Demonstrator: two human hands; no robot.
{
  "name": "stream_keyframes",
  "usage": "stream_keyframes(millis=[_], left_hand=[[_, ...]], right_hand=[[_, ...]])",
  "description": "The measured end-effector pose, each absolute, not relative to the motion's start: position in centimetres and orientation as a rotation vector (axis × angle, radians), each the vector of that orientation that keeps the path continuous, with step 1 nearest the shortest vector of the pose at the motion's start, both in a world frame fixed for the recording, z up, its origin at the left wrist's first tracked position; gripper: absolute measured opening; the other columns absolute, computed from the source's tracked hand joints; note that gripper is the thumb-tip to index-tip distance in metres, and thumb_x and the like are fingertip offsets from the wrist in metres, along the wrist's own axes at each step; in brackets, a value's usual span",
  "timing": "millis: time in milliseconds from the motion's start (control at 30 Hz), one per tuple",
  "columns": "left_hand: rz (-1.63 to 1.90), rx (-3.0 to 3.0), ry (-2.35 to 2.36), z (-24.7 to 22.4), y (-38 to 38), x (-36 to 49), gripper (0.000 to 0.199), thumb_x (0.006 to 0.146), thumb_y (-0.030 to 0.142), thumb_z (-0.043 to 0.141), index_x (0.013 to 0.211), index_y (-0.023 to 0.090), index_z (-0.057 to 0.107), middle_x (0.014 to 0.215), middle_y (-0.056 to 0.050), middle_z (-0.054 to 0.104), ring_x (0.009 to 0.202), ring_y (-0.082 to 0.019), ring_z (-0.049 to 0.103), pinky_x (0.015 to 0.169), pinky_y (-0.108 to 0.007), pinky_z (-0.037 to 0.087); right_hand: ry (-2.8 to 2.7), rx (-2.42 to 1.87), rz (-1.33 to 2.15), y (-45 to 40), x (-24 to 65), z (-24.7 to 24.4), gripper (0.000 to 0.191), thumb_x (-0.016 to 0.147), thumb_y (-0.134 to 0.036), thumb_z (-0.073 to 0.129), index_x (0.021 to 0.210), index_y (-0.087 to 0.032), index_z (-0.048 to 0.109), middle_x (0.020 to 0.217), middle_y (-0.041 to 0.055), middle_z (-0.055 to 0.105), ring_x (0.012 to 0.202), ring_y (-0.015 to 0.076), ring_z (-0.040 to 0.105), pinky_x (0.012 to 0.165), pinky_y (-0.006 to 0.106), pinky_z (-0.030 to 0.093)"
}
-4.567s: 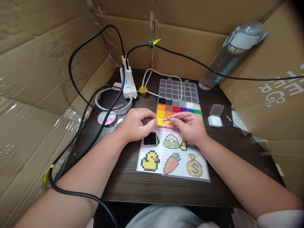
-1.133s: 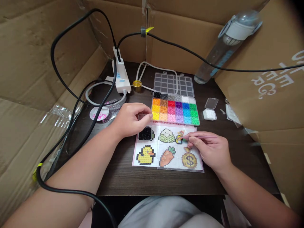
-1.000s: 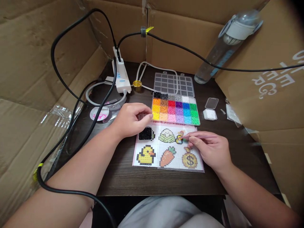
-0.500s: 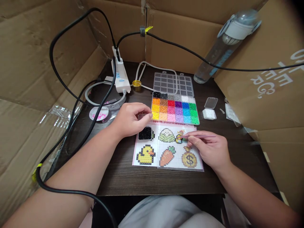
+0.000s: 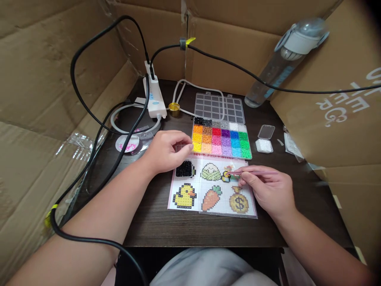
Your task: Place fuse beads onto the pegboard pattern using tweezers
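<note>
Pink tweezers [image 5: 258, 172] are pinched in my right hand [image 5: 269, 188], their tip over a small multicoloured figure [image 5: 226, 174] on the pattern sheet [image 5: 223, 204]. The sheet also shows a yellow duck [image 5: 185, 196], a carrot [image 5: 211, 198] and a money bag [image 5: 238, 202]. My left hand [image 5: 171, 151] rests beside the lower left corner of the bead box [image 5: 222, 139], thumb and forefinger curved close together; whether anything is between them is hidden. Under it, a small box of black beads [image 5: 184, 169] lies on the sheet.
A small box of white beads [image 5: 263, 145] stands open at the right. Behind are a gold-coloured cup [image 5: 174, 109], a power strip [image 5: 156, 99] and a bottle [image 5: 276, 67]. At the left lies a dish with pink beads [image 5: 127, 143]. A black cable [image 5: 111, 178] crosses above my left forearm.
The whole view has shifted slightly, moving everything a little right and down in the picture. Both hands keep nearly the same pose over the sheet, and the tweezers remain in my right hand.
</note>
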State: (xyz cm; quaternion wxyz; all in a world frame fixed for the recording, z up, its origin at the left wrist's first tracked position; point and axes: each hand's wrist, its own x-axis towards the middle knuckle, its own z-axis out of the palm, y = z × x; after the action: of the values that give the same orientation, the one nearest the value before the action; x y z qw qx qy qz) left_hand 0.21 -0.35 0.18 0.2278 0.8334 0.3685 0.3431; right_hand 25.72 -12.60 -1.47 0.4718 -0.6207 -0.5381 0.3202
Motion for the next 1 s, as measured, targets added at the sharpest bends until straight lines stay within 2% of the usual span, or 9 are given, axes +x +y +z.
stream_keyframes(millis=[267,367,500,667,833,1000], left_hand=[[0.957,2.311,0.994,0.2,-0.5,0.1,0.011,0.076,0.016,0.057,0.072,0.015,0.068,0.064,0.000,0.065,0.054,-0.009,0.052,0.054,-0.022,0.041],[0.965,2.330,0.988,0.2,-0.4,0.1,0.010,0.075,0.015,0.058,0.072,0.014,0.068,0.063,0.000,0.064,0.054,-0.008,0.052,0.054,-0.021,0.040],[0.956,2.327,1.002,0.1,-0.4,0.0,0.009,0.076,0.016,0.059,0.074,0.014,0.068,0.063,0.000,0.064,0.054,-0.009,0.052,0.053,-0.021,0.039],[0.950,2.344,0.988,0.0,-0.4,0.1,0.009,0.076,0.014,0.059,0.075,0.014,0.068,0.065,0.000,0.064,0.055,-0.009,0.052,0.055,-0.021,0.040],[0.955,2.344,0.973,0.0,-0.3,0.2,0.009,0.076,0.013,0.060,0.075,0.013,0.069,0.065,0.000,0.064,0.056,-0.008,0.052,0.056,-0.021,0.040],[0.959,2.338,0.974,-0.1,-0.3,0.1,0.009,0.075,0.013,0.060,0.075,0.013,0.069,0.063,0.001,0.063,0.056,-0.007,0.051,0.055,-0.020,0.039]], right_hand=[[-1.420,-1.463,0.563,-8.7,24.9,1.9,0.006,0.078,-0.025,0.072,0.074,-0.022,0.077,0.076,0.0037,0.075,0.065,0.0174,0.070,0.063,0.030,0.060],[-1.473,-1.412,0.656,-5.8,23.1,2.7,0.005,0.076,-0.022,0.072,0.075,-0.021,0.077,0.073,0.0032,0.074,0.061,0.0162,0.068,0.058,0.029,0.059],[-1.412,-1.381,0.819,-3.4,21.0,1.4,0.007,0.074,-0.023,0.073,0.070,-0.018,0.075,0.073,0.0044,0.074,0.057,0.0139,0.066,0.053,0.027,0.058],[-1.363,-1.383,0.944,-3.1,20.5,-1.1,0.010,0.075,-0.025,0.072,0.073,-0.016,0.075,0.082,0.0070,0.075,0.062,0.0140,0.068,0.058,0.029,0.060],[-1.402,-1.395,0.946,-3.2,20.7,-1.3,0.009,0.076,-0.024,0.071,0.073,-0.016,0.075,0.082,0.0065,0.075,0.068,0.0151,0.070,0.062,0.028,0.060],[-1.420,-1.390,0.939,-3.1,20.7,-1.2,0.009,0.076,-0.023,0.071,0.072,-0.016,0.075,0.080,0.0062,0.075,0.066,0.0149,0.070,0.058,0.027,0.060]])
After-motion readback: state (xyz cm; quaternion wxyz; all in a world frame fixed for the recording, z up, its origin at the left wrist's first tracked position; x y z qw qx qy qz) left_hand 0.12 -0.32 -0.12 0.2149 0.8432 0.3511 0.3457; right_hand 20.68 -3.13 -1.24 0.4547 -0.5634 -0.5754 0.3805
